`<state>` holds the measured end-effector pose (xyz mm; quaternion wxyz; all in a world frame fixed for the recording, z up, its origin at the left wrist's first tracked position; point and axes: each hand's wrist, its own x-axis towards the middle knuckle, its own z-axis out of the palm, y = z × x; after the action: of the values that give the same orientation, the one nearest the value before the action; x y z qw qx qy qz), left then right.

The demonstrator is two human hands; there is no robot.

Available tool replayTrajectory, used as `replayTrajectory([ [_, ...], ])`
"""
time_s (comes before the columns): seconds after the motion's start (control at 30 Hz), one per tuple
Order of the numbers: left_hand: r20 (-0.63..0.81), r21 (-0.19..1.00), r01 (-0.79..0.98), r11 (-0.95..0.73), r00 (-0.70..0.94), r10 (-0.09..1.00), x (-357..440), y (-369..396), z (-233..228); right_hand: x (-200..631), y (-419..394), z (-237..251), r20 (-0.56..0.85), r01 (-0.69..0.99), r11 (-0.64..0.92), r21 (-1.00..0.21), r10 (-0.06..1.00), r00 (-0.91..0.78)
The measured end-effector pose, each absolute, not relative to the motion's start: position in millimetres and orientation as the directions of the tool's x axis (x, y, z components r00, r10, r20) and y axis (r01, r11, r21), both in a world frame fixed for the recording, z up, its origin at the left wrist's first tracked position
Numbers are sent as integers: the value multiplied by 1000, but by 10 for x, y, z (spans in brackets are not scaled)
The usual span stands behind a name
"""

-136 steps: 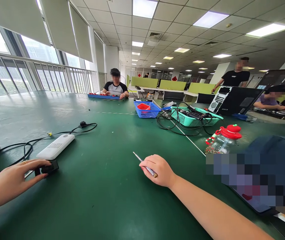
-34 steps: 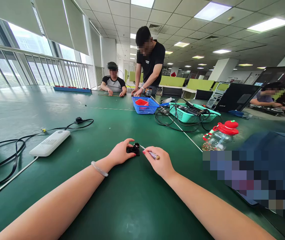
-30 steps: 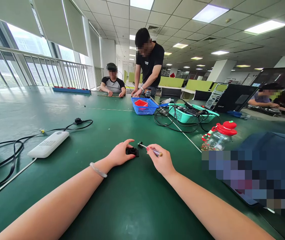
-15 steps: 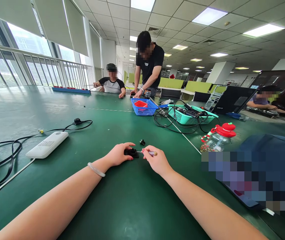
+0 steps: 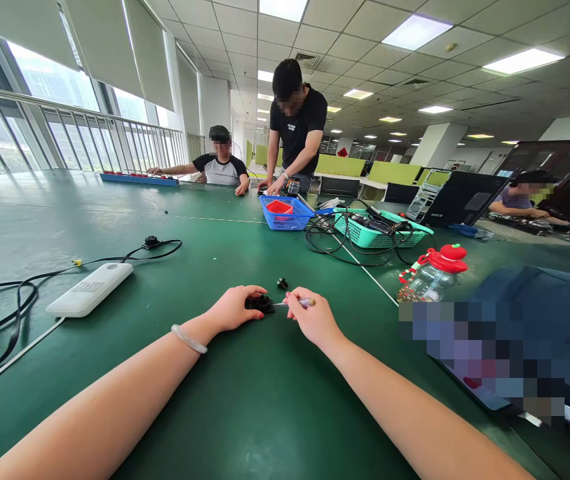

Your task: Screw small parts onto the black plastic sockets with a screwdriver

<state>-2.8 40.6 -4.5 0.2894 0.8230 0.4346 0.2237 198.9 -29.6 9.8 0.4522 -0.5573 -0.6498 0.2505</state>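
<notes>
Near the middle of the green table [image 5: 115, 220], the left hand [image 5: 232, 308] pins a small black part [image 5: 261, 304] flat — the right hand [image 5: 311, 319] grips a thin screwdriver [image 5: 295, 303], tip at the part — a tiny black piece [image 5: 281, 283] lies just beyond.

Left hand [image 5: 232, 310] covers most of the small black part [image 5: 261, 304], so its shape is unreadable. The tool [image 5: 295, 303] tip is too fine to tell where it meets it. Both forearms run off the bottom edge.
</notes>
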Motion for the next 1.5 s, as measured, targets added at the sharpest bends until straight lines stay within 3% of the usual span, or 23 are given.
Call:
replayTrajectory([
  [0.2,143,642,592,-487,531,835,-25,372,-28,1928,-436,97,574,653,493,-574,811,-108],
  [0.33,154,619,593,-514,550,821,-28,363,-14,1898,-457,101,568,653,542,-529,798,-201],
  [0.47,156,598,606,-524,553,819,-33,387,-27,1896,-418,108,433,610,432,-665,888,-156],
  [0.57,152,588,612,-530,559,815,-34,404,-44,1940,-345,85,291,464,300,-833,952,-93],
  [0.67,150,574,621,-533,560,815,-29,399,-50,2001,-286,76,247,333,259,-907,966,-79],
  [0.87,164,543,637,-547,559,813,-18,367,-46,2040,-327,140,356,414,318,-853,934,16],
  [1.13,199,506,641,-577,564,801,-5,346,-18,1981,-314,79,281,439,272,-856,959,-46],
  [1.33,304,490,615,-618,544,782,-13,326,8,2049,-279,70,263,371,271,-888,962,-73],
  [1.5,371,475,687,-549,409,834,-39,311,39,2169,-256,83,362,273,320,-907,925,118],
])
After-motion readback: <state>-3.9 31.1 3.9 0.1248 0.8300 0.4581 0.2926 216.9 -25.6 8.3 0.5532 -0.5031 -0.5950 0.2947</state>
